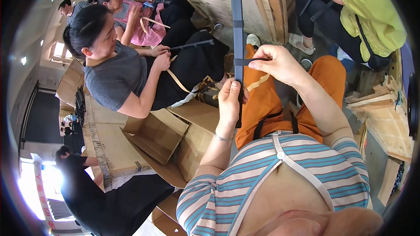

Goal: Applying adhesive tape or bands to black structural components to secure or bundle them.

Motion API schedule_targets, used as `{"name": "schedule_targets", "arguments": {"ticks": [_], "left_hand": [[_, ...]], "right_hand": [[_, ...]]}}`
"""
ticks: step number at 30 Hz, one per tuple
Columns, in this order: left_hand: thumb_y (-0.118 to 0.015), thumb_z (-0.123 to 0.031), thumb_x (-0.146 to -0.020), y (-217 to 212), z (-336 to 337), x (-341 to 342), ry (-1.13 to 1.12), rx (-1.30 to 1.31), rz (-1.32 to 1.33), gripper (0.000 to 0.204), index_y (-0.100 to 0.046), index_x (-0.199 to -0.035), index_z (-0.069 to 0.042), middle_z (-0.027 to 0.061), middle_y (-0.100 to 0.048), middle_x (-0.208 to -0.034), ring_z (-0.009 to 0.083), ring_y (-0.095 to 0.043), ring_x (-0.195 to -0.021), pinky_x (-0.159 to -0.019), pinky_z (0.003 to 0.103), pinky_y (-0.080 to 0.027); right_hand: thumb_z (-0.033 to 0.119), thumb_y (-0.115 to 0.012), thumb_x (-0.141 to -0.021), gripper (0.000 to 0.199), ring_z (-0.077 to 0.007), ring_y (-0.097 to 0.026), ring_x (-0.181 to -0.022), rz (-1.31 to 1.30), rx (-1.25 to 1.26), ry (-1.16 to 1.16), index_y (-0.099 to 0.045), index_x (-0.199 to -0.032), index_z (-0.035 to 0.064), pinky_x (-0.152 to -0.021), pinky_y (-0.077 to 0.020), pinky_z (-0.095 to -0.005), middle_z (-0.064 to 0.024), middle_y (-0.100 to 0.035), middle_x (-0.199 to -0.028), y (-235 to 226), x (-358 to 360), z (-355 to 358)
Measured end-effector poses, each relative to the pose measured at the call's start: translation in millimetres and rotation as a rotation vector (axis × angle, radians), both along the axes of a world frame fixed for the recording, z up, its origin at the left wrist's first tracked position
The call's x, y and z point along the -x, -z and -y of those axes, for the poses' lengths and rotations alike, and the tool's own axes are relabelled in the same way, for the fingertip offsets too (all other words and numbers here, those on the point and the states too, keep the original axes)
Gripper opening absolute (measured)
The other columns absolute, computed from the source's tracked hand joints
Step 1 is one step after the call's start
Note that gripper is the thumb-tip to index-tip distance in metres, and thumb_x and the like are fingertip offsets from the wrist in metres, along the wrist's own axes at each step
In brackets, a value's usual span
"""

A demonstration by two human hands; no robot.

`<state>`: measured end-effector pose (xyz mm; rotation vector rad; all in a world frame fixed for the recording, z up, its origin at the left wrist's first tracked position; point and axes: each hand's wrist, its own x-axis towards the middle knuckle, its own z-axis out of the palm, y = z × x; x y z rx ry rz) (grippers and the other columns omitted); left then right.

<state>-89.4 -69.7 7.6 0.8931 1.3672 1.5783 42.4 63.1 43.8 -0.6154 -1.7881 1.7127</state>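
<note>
The bar [238, 22], long, narrow and dark grey with slightly raised bands, rests on no tabletop; it is in the person's hands above the orange trousers [261, 109], its far end running past the top of the view. The left hand [229, 95] has its fingers wrapped around the bar near its lower end, thumb along the face. The right hand [276, 62] pinches a thin black band [246, 62] that crosses the bar, thumb and fingers narrow on it. A pale strip [259, 82] shows just below the right hand; where it is fixed cannot be told.

The bar looks light and fairly stiff, smooth enough to slide in a loose grip. A firm hold near the lower end seems sound, though the long end may sway. The band looks soft and best taken by its loose end.

No label is readable on the bar. The wooden crate [218, 6] carries dark marks, and a hanging banner [42, 192] at the left bears red characters.
</note>
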Motion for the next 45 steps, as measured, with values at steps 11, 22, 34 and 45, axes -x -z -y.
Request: {"name": "schedule_targets", "arguments": {"ticks": [11, 22, 34, 45], "left_hand": [[-0.053, -0.017, -0.090, -3, -3, -4, -0.043, -0.032, -0.071, 0.013, -0.050, -0.092, -0.004, 0.0003, -0.046, -0.058, 0.0065, -0.039, -0.042, -0.039, 0.019, -0.030], [-0.048, -0.026, -0.092, -12, 8, 6, 0.330, -0.122, 0.365, 0.027, -0.048, -0.101, -0.001, 0.0029, -0.043, -0.056, 0.0060, -0.033, -0.037, -0.034, 0.018, -0.027], [-0.047, -0.025, -0.093, -6, 3, -9, 0.178, -0.101, 0.159, 0.023, -0.047, -0.099, -0.002, 0.0006, -0.041, -0.056, 0.0052, -0.032, -0.038, -0.035, 0.018, -0.025], [-0.043, -0.019, -0.094, 10, -4, -7, 0.067, -0.117, -0.132, 0.016, -0.044, -0.096, -0.003, -0.0018, -0.040, -0.053, 0.0039, -0.030, -0.037, -0.034, 0.018, -0.024]], "right_hand": [[0.009, -0.065, -0.080, 0.021, -0.0047, -0.051, -0.063, -0.117, 0.136, -0.027, -0.048, -0.069, 0.0045, -0.053, -0.0403, -0.0194, -0.0007, -0.055, -0.069, 2, -4, 6], [0.017, -0.070, -0.076, 0.023, -0.0077, -0.055, -0.062, -0.238, 0.047, 0.067, -0.054, -0.071, 0.0015, -0.051, -0.0409, -0.0225, -0.0056, -0.059, -0.066, 6, -1, 12], [0.017, -0.068, -0.074, 0.017, -0.0102, -0.055, -0.057, 0.177, -0.284, 0.201, -0.066, -0.077, 0.0005, -0.056, -0.0420, -0.0250, -0.0091, -0.062, -0.064, -5, 1, 18], [0.020, -0.066, -0.068, 0.020, -0.0170, -0.057, -0.052, 0.190, -0.188, 0.381, -0.063, -0.071, 0.0004, -0.050, -0.0407, -0.0303, -0.0115, -0.057, -0.056, 6, 23, 22]]}}
